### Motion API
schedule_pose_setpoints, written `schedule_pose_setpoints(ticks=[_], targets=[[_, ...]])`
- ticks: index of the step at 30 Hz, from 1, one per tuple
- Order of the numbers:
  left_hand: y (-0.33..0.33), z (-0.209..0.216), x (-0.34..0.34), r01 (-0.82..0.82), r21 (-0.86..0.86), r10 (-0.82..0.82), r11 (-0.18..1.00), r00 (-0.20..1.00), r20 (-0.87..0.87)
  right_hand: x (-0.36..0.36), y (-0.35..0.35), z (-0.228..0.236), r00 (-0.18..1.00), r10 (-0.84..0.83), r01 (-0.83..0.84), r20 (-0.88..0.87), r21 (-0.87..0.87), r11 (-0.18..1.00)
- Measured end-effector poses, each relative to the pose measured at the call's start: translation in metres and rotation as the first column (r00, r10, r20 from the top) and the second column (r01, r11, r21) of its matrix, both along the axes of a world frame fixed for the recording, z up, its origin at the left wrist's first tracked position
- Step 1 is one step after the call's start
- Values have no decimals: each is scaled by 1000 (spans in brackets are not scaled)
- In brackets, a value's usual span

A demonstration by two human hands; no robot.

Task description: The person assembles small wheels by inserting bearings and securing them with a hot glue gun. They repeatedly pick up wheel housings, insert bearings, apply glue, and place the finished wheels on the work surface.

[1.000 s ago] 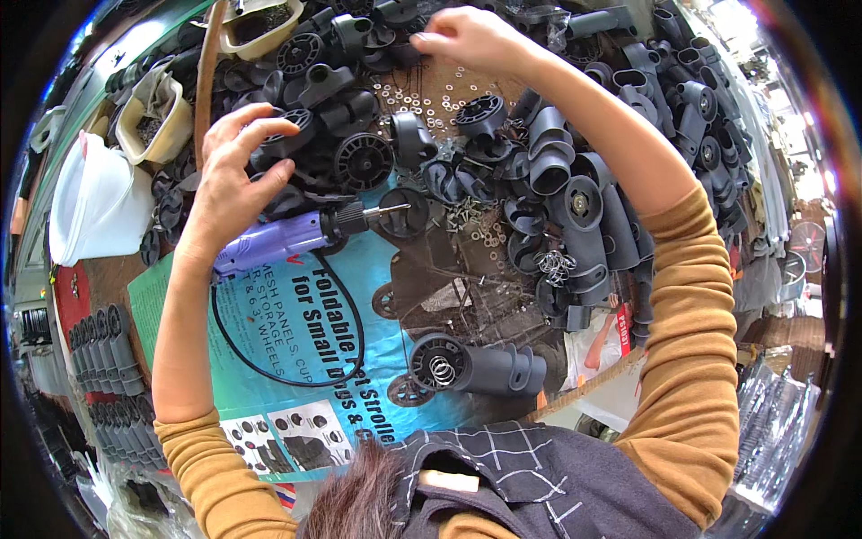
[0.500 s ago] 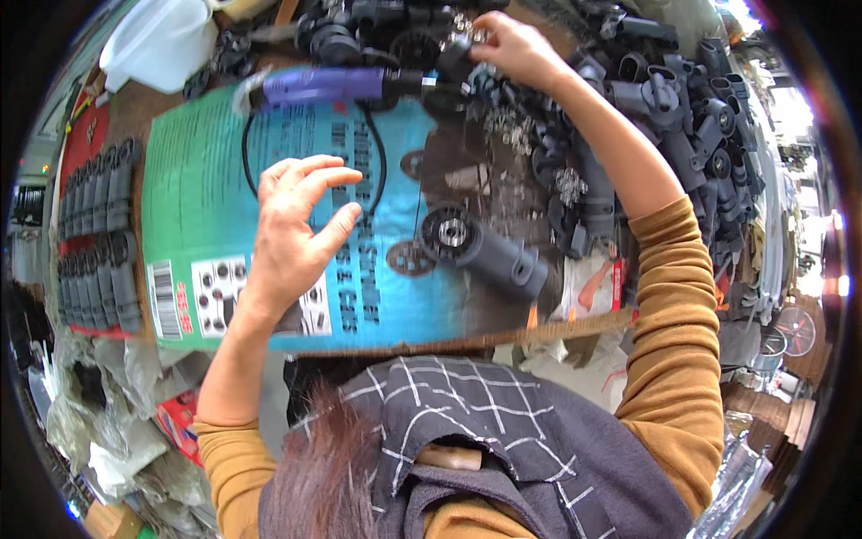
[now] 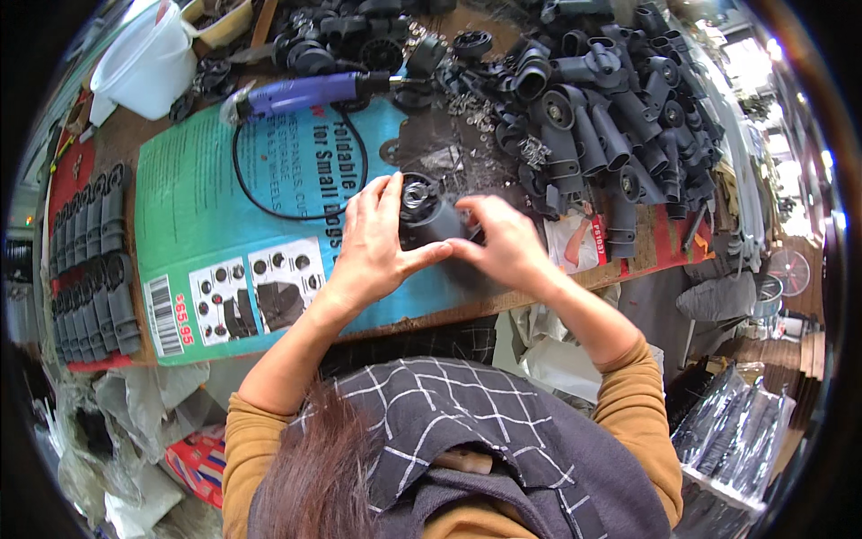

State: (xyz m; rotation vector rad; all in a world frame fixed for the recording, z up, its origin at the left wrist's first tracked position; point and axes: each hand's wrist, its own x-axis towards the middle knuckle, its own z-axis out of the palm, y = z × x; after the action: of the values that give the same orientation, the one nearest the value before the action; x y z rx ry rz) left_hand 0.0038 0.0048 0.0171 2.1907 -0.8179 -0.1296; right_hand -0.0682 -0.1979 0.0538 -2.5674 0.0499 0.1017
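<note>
Both hands are at a dark grey plastic tubular part (image 3: 437, 225) with a round hub at its far end, on a printed cardboard sheet (image 3: 206, 162). My left hand (image 3: 373, 238) holds its left side, fingers together along the hub and thumb across the tube. My right hand (image 3: 510, 244) grips the right side with fingers curled and thumb near the left thumb. A shiny metal ring shows in the hub. The tube's near end is blurred and partly hidden. Beyond the hands lies a purple power screwdriver (image 3: 305, 94) with a black cord (image 3: 238, 175).
A heap of similar grey parts (image 3: 593, 117) covers the back right, with small metal pieces (image 3: 471, 110) beside it. Rows of grey parts (image 3: 94, 216) lie at the far left. A white bucket (image 3: 144, 67) stands at the back left. The table's wooden edge (image 3: 431, 319) runs in front.
My right hand has come back from the far pile to the grey part. My left hand has moved right onto it. The part now stands more upright and slightly further left.
</note>
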Motion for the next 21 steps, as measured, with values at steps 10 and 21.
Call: schedule_pose_setpoints(ticks=[10,21], targets=[[9,-6,24,119,-57,-124,991,989,-85,219,-56,3,713,390,-65,583,-498,865],[4,35,47,-285,-659,-111,696,864,-491,113,-6,39,992,-103,118,-78,871,477]])
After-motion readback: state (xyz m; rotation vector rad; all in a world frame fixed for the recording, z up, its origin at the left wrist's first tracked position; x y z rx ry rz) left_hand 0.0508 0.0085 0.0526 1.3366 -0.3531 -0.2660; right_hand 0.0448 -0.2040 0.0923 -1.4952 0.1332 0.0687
